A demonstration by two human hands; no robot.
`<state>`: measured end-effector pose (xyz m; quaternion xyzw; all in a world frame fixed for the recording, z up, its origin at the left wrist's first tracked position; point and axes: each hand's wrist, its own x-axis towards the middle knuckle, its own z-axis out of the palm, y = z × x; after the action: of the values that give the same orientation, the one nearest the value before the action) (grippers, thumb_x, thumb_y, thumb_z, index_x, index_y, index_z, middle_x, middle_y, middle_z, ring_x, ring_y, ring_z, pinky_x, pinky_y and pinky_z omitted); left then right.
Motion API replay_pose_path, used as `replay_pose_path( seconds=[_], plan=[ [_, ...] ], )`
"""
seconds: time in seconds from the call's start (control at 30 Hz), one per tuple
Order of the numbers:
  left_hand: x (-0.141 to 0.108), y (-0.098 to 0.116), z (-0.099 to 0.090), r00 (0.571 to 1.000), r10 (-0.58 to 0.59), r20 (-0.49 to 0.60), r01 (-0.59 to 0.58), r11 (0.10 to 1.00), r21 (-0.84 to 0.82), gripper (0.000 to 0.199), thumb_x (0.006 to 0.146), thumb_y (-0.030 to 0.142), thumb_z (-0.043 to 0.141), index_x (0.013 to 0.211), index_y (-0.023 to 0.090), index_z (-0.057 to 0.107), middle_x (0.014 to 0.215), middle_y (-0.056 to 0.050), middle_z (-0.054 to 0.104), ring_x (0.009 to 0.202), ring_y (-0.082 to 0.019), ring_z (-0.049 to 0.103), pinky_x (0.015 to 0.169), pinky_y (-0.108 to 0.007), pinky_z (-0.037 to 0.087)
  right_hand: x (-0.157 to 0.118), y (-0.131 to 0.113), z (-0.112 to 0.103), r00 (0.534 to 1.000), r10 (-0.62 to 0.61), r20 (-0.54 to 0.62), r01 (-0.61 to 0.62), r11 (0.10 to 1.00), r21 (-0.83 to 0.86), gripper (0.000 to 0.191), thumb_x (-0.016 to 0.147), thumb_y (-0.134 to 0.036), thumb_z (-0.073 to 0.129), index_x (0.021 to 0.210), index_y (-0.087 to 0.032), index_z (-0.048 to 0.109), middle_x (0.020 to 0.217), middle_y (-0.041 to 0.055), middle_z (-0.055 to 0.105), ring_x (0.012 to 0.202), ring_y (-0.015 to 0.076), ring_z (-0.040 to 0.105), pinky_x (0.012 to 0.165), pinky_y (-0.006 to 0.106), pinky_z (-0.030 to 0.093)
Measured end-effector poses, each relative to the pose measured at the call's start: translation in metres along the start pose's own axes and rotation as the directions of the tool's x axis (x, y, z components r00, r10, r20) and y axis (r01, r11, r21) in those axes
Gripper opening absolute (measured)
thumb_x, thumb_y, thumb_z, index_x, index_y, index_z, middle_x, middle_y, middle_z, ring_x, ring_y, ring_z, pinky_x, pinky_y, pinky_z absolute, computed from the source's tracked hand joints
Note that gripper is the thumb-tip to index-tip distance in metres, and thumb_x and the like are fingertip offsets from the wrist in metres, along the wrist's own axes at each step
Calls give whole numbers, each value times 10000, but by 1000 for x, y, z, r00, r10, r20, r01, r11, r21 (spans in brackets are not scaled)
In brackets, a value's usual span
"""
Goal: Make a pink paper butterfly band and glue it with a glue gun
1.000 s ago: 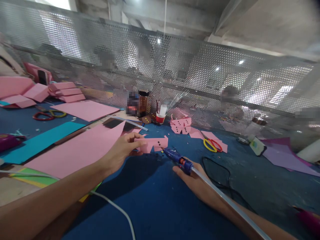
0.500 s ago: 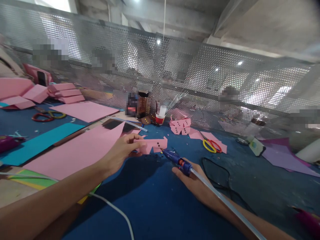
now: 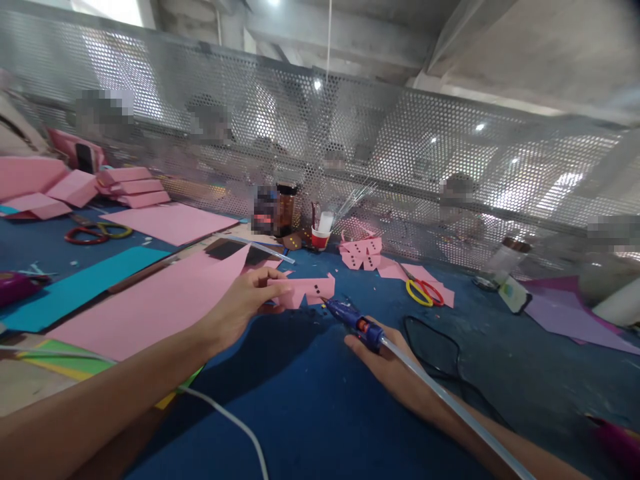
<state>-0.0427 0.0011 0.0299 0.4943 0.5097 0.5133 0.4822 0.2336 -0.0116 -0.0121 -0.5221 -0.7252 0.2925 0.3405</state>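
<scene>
Pinching a notched pink paper piece [image 3: 295,292] between thumb and fingers of the left hand [image 3: 243,300], over the blue tabletop [image 3: 300,413]. Holding a blue glue gun [image 3: 345,315] in the right hand [image 3: 393,363], fingers mostly hidden, and aiming at the piece's lower edge near the black dots [image 3: 317,289]; cannot tell if touching. Looks like gluing. Probably calls next for a steady nozzle, a light squeeze and fingertips clear of the heat.
</scene>
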Motion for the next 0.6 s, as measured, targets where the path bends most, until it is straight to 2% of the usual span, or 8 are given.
replay_pose_path(
  seconds=[0.27,0.6],
  plan=[
    [0,0,-1,1000,7,7,-7,1000,-3,232,737,372,740,839,195,631,812,-9,656,770,-158,624,686,-266,525,2,-6,-4,997,-38,73,33,997,67,305,844,-504,617,855,-201,642,672,-6,564,591,144,525,492,224,419],
    [1,0,-1,1000,2,11,-2,1000,-2,222,739,370,739,834,201,629,806,2,655,775,-154,620,688,-255,527,2,-8,-3,998,-5,61,0,997,74,294,828,-496,629,863,-204,648,669,-9,569,592,144,517,498,230,412]
  ],
)
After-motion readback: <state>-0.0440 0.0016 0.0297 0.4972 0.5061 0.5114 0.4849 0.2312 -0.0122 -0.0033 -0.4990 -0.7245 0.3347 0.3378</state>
